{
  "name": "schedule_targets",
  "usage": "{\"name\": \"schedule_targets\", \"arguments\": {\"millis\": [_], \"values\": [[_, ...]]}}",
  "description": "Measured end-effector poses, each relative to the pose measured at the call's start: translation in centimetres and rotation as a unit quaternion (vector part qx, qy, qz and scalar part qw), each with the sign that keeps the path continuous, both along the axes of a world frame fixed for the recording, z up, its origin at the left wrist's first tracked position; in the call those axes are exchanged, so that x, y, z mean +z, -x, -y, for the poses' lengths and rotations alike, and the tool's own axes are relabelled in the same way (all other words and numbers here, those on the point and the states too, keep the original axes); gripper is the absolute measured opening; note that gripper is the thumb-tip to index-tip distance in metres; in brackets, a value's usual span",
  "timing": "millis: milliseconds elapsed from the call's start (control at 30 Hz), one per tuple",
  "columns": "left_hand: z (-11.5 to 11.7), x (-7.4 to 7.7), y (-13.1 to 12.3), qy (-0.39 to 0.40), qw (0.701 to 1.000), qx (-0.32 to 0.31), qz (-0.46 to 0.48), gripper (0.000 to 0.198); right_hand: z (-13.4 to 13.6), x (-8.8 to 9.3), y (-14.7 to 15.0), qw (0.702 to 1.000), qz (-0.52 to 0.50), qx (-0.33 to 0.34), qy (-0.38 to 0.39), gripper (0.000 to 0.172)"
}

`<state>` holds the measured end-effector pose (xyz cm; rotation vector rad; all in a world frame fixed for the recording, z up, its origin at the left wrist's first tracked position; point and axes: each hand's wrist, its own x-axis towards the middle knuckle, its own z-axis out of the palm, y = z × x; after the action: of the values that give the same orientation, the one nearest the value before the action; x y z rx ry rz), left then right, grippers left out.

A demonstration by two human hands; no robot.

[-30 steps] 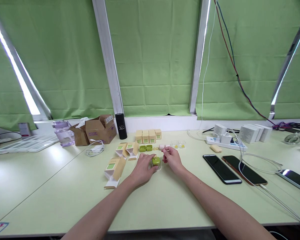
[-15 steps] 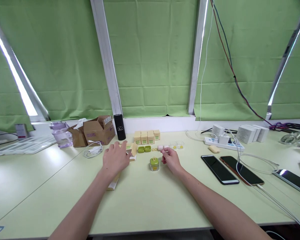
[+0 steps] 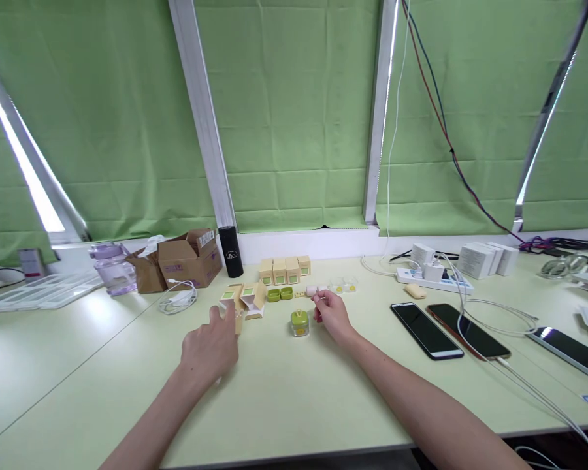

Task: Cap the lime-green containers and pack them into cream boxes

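Note:
My left hand [image 3: 210,346] lies over a small cream carton [image 3: 238,324], fingers bent around it and most of it hidden beneath. Just beyond its fingertips stand two more cartons with green windows, a left one [image 3: 230,294] and a right one [image 3: 253,299]. My right hand [image 3: 332,314] rests on the table with thumb and fingertips pinched; whatever is between them is too small to make out. Left of it sits a clear little jar with a green lid [image 3: 300,323]. Past the fingertips are a pink piece [image 3: 311,290], green square cups [image 3: 279,294] and clear cups with yellow marks [image 3: 343,286].
Several cream cartons [image 3: 279,271] form a row at the back. Behind on the left are a black cylinder [image 3: 230,252], a cardboard box [image 3: 190,260] and a purple jug [image 3: 112,269]. Phones [image 3: 426,331], cables and a power strip [image 3: 434,279] occupy the right.
My left hand has moved back toward me and left, off the carton with the green window and onto the nearer one. My right hand stays about where it was. The view has shifted slightly.

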<state>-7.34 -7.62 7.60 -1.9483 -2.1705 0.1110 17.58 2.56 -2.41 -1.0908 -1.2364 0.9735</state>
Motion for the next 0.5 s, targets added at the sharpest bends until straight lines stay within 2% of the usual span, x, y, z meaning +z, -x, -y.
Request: {"name": "schedule_targets", "arguments": {"millis": [100, 200, 333, 400, 500], "values": [[0.8, 0.6, -1.6, -0.065, 0.997, -0.041, 0.014, 0.058, 0.3, 0.3, 0.0, 1.0, 0.016, -0.013, -0.02, 0.038], [0.2, 0.7, -3.4, -0.168, 0.977, -0.114, 0.061, 0.059, 0.9, 1.1, 0.1, 0.996, 0.041, -0.018, -0.075, 0.036], [-2.7, -0.1, -5.9, -0.3, 0.913, -0.243, 0.13, 0.061, 2.1, 2.3, 0.6, 0.988, 0.062, 0.004, -0.141, 0.034], [-4.4, -0.8, -6.9, -0.331, 0.888, -0.284, 0.143, 0.059, 2.6, 2.7, 1.0, 0.986, 0.06, 0.014, -0.153, 0.037], [-6.2, -2.1, -7.9, -0.346, 0.868, -0.328, 0.137, 0.055, 2.9, 2.9, 1.5, 0.988, 0.04, 0.029, -0.144, 0.045]]}}
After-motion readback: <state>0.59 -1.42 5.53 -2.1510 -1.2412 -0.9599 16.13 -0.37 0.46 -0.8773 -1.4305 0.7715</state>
